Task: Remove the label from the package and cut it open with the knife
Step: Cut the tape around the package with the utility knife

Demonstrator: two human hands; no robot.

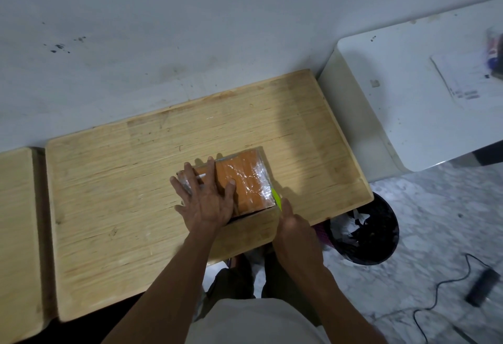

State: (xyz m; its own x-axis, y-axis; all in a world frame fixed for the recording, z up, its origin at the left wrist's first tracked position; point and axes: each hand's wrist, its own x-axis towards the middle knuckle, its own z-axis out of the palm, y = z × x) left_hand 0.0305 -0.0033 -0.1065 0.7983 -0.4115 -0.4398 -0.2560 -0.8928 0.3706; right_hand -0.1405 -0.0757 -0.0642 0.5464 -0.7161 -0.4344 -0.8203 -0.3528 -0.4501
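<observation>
An orange package (249,180) wrapped in shiny clear plastic lies on the wooden table (136,180), near its front right edge. My left hand (206,196) presses flat on the package's left half, fingers spread and straight. My right hand (295,232) grips a knife (276,198) with a yellow-green body, held against the package's right side near its front corner. The blade's tip is hidden. A small white scrap shows between my left fingers on the package top.
A black bin (367,232) with torn scraps stands on the floor right of the table. A white table (408,98) with printed paper (468,79) is at the far right. A black cable and plug strip (481,286) lie on the floor. A second wooden board (16,234) sits left.
</observation>
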